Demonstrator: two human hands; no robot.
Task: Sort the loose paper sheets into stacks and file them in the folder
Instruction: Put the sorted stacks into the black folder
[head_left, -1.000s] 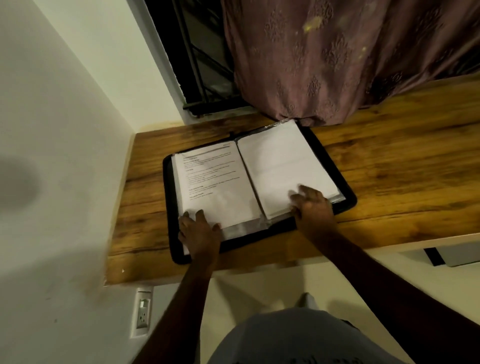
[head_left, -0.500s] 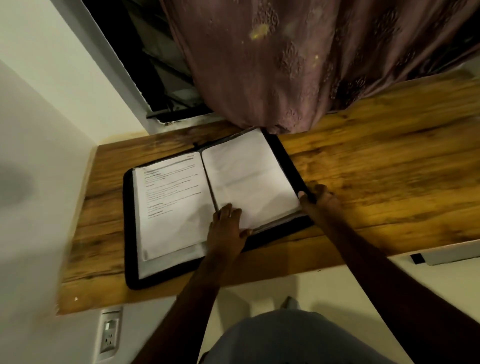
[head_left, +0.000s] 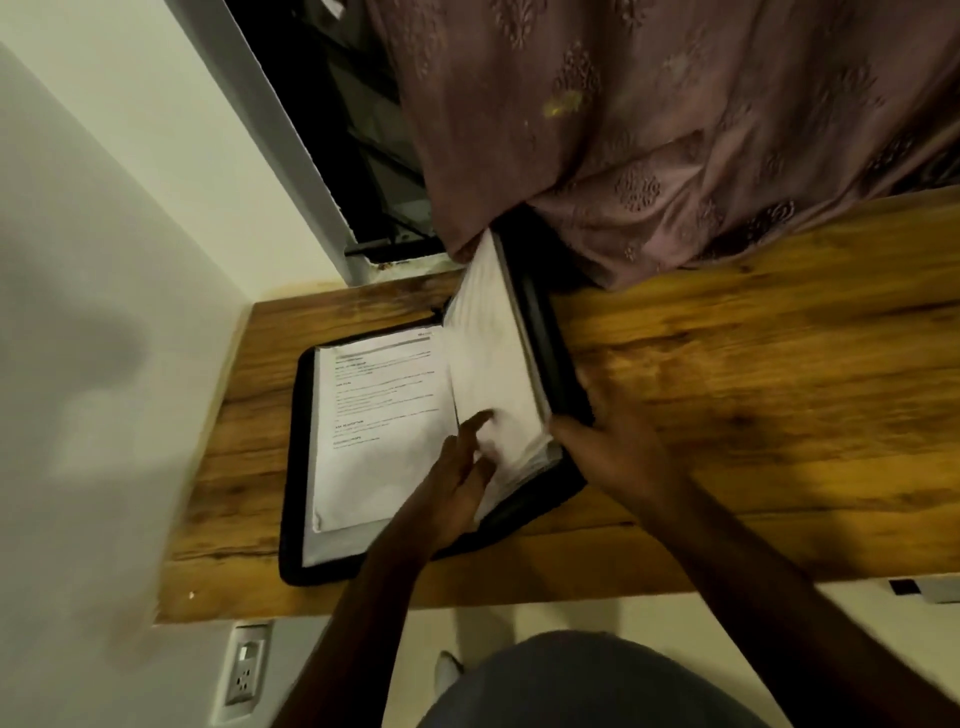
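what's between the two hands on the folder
In the head view, the raised stack of white pages stands between the left hand and right hand.

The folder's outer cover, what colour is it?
Black folder cover, seen in the head view.

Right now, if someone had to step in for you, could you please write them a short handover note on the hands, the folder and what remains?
Left hand: fingers straight, resting on the blank sheets near the spine.
Right hand: grips the near right edge of the black folder, whose right half is raised off the wooden desk.
Printed page lies flat in the folder's left half.
Done: sheets sit inside the folder; I see none loose on the desk.
Left: likely fold the right half over and close it.
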